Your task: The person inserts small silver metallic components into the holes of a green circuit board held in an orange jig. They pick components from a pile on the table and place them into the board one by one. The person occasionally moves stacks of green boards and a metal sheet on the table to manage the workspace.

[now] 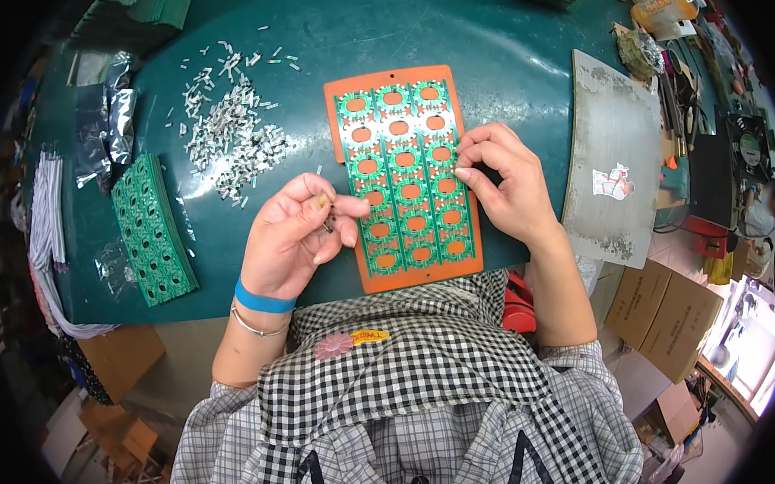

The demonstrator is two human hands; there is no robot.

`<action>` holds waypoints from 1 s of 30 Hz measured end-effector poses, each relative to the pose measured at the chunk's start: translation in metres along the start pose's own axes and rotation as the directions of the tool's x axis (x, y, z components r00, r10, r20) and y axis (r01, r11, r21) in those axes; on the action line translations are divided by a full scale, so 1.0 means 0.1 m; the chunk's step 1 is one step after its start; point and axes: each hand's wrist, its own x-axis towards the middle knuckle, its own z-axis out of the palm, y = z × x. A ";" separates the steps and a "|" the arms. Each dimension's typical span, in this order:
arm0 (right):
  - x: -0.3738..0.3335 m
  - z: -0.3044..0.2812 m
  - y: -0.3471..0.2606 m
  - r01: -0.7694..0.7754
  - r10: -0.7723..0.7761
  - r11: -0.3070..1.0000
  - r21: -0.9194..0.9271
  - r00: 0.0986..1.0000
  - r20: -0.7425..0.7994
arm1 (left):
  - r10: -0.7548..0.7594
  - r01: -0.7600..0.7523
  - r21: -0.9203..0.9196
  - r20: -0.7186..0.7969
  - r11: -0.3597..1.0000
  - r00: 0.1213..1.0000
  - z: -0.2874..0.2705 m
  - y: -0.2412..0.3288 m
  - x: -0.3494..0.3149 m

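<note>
A green circuit board panel (399,169) with rows of oval openings lies on an orange tray (377,285) in front of me. Over its left edge, my left hand (293,229) has the fingers curled in, with tiny dark bits showing between them, too small to name. My right hand (511,182) is at the panel's right edge, thumb and fingertips pinched together over the board; whatever they hold is hidden. Left of the tray spreads a loose pile of small white parts (236,136), a few of them scattered around it.
A stack of green circuit panels (150,232) stands at the left, beside a bundle of white wires (49,214) and silvery bags (121,114). More green boards (143,6) are piled far left. At right are a grey metal plate (612,148), hand tools (679,99) and a cardboard box (661,314).
</note>
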 end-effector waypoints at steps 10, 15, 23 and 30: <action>0.12 -0.05 -0.14 0.235 -0.206 0.939 -0.253 0.969 0.136 | 0.030 -0.030 0.119 -0.002 0.992 1.000 -0.01 -0.04 0.02; 0.12 -0.07 -0.24 0.218 -0.203 0.957 -0.190 0.975 0.092 | 0.048 -0.047 0.139 -0.003 0.989 0.999 0.08 -0.10 0.02; 0.02 0.27 -0.61 0.320 -0.313 0.937 0.137 0.947 -0.074 | 0.021 -0.025 0.058 0.058 0.998 0.998 0.28 -0.27 0.03; -0.02 0.21 -0.60 0.155 -0.146 0.944 0.292 0.988 -0.053 | 0.083 -0.082 0.208 0.006 0.975 0.997 0.30 -0.29 0.00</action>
